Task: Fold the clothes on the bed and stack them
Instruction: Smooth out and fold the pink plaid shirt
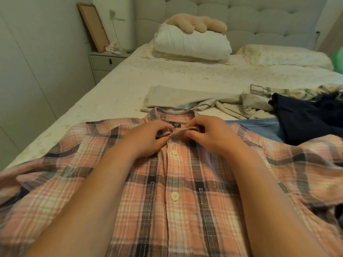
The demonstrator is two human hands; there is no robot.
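A pink, white and dark-blue plaid flannel shirt [185,182] lies spread front-up across the lower half of the frame, on a bed with a cream, faintly patterned sheet [115,93]. Its placket runs up the middle, with two white buttons [174,152] showing fastened below the neck.

Both hands meet at the collar, in the centre of the frame. The left hand [146,138] has its fingers curled and pinches the collar edge on its side of the placket. The right hand [209,132] pinches the opposite collar edge, with its fingertips [193,129] bent in on the fabric. The two hands are just beside each other at the top button position; whether that button is fastened cannot be told.

Just beyond the collar lies a flat, folded pale beige garment [178,97]. To its right is a crumpled pile of light fabric [250,104], then a dark navy garment [306,117] at the right edge, with a strip of light-blue denim [263,127] touching the shirt's shoulder.

In the upper centre, a white folded duvet [191,43] carries a tan plush toy [196,24], in front of a grey padded headboard [250,17]. A white bedside cabinet [105,62] stands at the upper left.
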